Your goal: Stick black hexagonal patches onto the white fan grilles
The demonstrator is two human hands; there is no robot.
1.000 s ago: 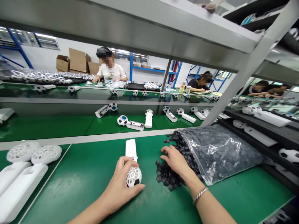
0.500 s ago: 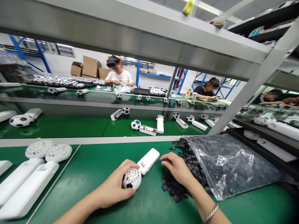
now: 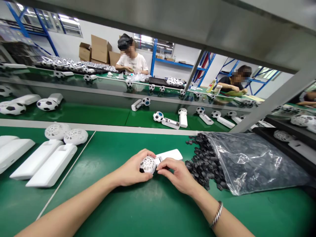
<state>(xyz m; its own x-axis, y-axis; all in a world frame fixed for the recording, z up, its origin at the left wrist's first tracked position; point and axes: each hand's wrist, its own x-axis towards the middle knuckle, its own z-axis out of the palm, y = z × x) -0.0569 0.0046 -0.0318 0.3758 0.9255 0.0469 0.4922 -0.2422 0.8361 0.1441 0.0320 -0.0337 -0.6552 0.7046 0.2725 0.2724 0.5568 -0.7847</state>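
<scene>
Two hands work over one green tabletop (image 3: pixel 138 210). The left hand (image 3: pixel 132 168) has its fingers curled around the ball head of one fan (image 3: pixel 148 163), thumb on the near side, grasping it. That fan lies near the middle of the tabletop, its single white handle pointing right and away. The right hand (image 3: pixel 180 174) has thumb and forefinger brought together at the neck, where head meets handle; whether they grip a small part there, I cannot tell. One bracelet (image 3: pixel 217 214) circles the right wrist.

Just right of that hand is one heap of black pieces (image 3: pixel 203 166), too many to count, spilling from one clear bag (image 3: pixel 256 164) that lies on its side. Well to the left, beyond one pale line, two white fans (image 3: pixel 53 164) lie side by side, and two more white handles (image 3: pixel 16 153) are cut off by the picture's edge.

Past the tabletop runs one green belt (image 3: pixel 98 113). At its left end are two whole fans and part of a third; toward the middle, three more, two with the inside of the handle showing. Behind sit two co-workers, part of a third at the right edge, and three boxes (image 3: pixel 100 49).
</scene>
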